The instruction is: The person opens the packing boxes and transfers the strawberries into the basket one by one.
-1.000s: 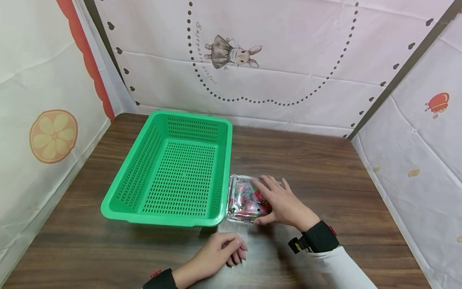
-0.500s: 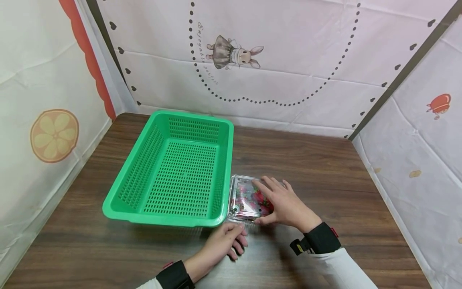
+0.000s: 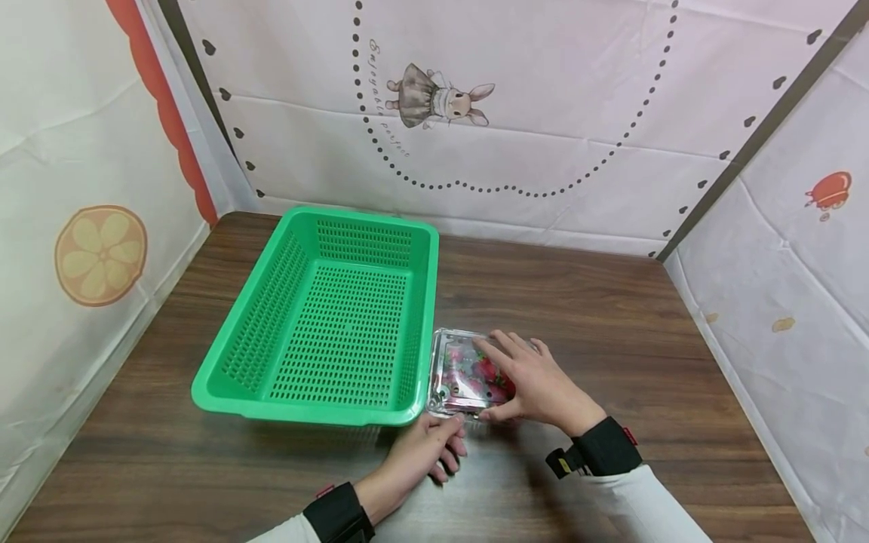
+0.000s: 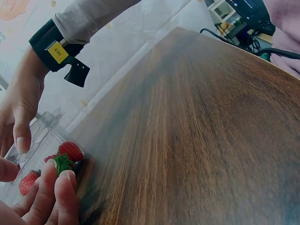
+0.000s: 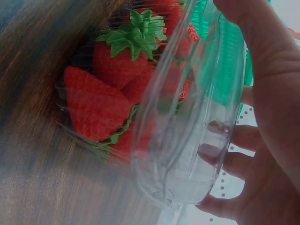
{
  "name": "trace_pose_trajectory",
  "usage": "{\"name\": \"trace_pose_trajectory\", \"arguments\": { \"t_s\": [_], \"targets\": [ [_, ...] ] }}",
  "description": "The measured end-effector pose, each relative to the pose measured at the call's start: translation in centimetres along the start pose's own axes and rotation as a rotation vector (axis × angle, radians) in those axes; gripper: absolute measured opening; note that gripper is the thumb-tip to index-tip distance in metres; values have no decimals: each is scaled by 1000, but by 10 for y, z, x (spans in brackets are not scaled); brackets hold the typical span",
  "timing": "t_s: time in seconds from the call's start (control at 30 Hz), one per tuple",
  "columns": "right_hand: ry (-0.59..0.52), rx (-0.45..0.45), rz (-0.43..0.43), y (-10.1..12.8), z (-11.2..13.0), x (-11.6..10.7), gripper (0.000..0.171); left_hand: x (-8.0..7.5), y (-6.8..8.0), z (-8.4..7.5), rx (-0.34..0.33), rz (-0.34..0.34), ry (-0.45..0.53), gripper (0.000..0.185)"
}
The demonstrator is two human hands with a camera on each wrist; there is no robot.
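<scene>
A clear plastic box of strawberries (image 3: 465, 373) lies on the table, lid down, against the right side of the green basket. My right hand (image 3: 532, 381) holds it from above, thumb at the near edge and fingers spread over the lid toward the far edge. Red strawberries (image 5: 96, 103) with green leaves show through the wall in the right wrist view. My left hand (image 3: 424, 452) is at the box's near left corner, its thumb right at the lid edge. In the left wrist view its loosely bent fingers (image 4: 65, 194) stand apart from the thumb, in front of the box.
The green perforated basket (image 3: 315, 413) stands to the left of the box, with nothing in it. Under everything is a dark wood table (image 3: 577, 302). Printed white cloth walls (image 3: 529, 143) enclose its back and both sides.
My left hand has moved forward and slightly right, up to the near edge of the box, and its thumb has reached out. The right hand and the box have stayed in place.
</scene>
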State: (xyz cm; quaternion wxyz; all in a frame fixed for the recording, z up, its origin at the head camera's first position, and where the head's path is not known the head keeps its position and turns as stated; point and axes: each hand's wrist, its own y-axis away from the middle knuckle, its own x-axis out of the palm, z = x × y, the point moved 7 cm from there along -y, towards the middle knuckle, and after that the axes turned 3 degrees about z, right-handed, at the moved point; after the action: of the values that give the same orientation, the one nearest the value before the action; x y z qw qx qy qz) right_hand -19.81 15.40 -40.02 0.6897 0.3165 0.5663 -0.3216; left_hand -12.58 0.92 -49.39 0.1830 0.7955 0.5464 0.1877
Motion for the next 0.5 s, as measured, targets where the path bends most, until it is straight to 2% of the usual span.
{"name": "trace_pose_trajectory", "arguments": {
  "t_s": [0.13, 0.3, 0.5],
  "targets": [
    [1, 2, 4, -1, 0, 0, 104, 1, -1, -2, 4, -20, -8, 44],
    [-18, 6, 11, -2, -1, 0, 102, 6, -5, -6, 43, -4, 25, 38],
    [-7, -10, 12, -3, 1, -2, 98, 9, -7, -5, 22, -18, 58, 33]
  ]
}}
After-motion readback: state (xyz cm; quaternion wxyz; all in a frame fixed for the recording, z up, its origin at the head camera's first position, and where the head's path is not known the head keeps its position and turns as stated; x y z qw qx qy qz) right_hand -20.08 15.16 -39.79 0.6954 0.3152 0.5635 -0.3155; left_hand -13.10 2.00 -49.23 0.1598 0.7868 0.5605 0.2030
